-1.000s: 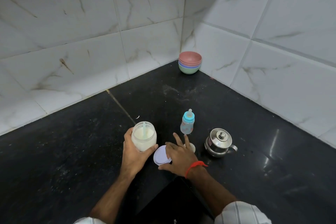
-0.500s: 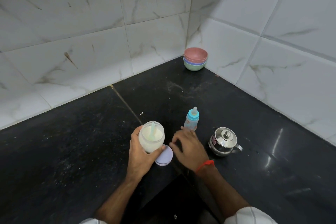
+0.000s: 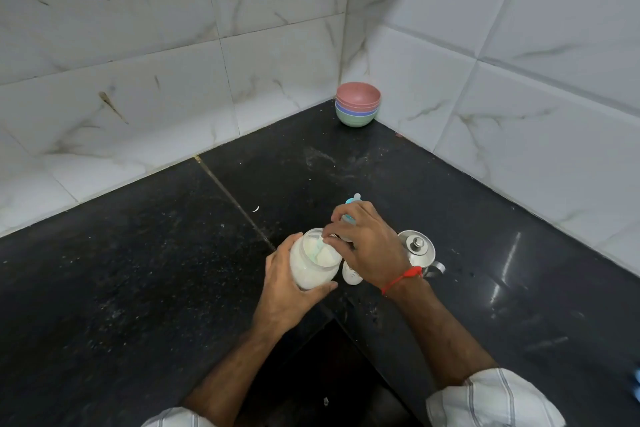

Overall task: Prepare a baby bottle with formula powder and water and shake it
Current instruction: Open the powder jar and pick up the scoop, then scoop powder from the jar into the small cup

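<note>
Left hand [image 3: 291, 291] wrapped round the jar [image 3: 313, 262], lifted and tilted off the counter [image 3: 138, 288]. Right hand [image 3: 370, 246] reaching over the jar mouth, fingertips pinching the pale scoop [image 3: 320, 245] sunk in the powder. Bottle [image 3: 353, 201] just behind the right hand at twelve o'clock, teal cap on, mostly hidden. Lid [image 3: 351, 276] flat on the counter at the jar's three o'clock. Kettle [image 3: 417, 250] further right, lid on. Bowls [image 3: 357, 102] far off in the corner at twelve. Risks: heaped scoop shedding powder on the way across; knuckles clipping the bottle and toppling it; cap not yet off, so nowhere to tip powder.
</note>
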Demonstrator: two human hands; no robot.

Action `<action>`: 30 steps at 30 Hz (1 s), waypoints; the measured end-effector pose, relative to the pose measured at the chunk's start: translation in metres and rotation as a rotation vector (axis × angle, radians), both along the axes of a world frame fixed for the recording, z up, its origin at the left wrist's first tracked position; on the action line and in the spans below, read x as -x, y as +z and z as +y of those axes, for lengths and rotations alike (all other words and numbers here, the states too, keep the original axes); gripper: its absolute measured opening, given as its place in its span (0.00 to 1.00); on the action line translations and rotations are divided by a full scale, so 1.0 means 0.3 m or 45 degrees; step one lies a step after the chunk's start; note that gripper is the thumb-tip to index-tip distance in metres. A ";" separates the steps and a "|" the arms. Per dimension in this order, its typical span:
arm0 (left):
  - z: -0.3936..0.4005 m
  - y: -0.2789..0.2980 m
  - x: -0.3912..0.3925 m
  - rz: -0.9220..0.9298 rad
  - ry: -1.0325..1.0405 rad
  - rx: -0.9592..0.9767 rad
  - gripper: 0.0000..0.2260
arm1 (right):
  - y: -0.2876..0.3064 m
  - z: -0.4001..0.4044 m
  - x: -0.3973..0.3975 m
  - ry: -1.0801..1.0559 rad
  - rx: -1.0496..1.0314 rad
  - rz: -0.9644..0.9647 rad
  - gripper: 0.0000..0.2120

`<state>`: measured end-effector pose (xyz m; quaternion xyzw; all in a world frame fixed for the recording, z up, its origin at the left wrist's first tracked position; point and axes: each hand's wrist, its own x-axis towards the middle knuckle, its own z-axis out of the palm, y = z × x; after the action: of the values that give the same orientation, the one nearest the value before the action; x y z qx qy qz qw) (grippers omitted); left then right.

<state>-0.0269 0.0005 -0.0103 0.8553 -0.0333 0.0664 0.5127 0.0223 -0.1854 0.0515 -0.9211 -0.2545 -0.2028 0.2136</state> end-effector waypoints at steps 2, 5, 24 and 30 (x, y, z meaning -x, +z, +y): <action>-0.002 0.003 0.004 -0.009 -0.011 -0.011 0.46 | 0.010 -0.006 0.002 -0.027 0.115 0.059 0.15; -0.010 0.008 0.009 -0.018 -0.021 -0.025 0.47 | 0.033 -0.004 0.005 -0.051 0.290 0.235 0.11; -0.036 0.037 0.014 -0.048 0.025 -0.050 0.46 | 0.038 0.040 0.045 -0.117 0.517 0.065 0.03; -0.029 0.021 0.008 -0.011 0.051 -0.051 0.47 | 0.075 0.010 0.034 -0.355 -0.116 0.626 0.05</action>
<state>-0.0295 -0.0082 -0.0039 0.8656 -0.0196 0.0798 0.4939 0.0120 -0.1824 0.0741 -0.9582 -0.0567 -0.0120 0.2802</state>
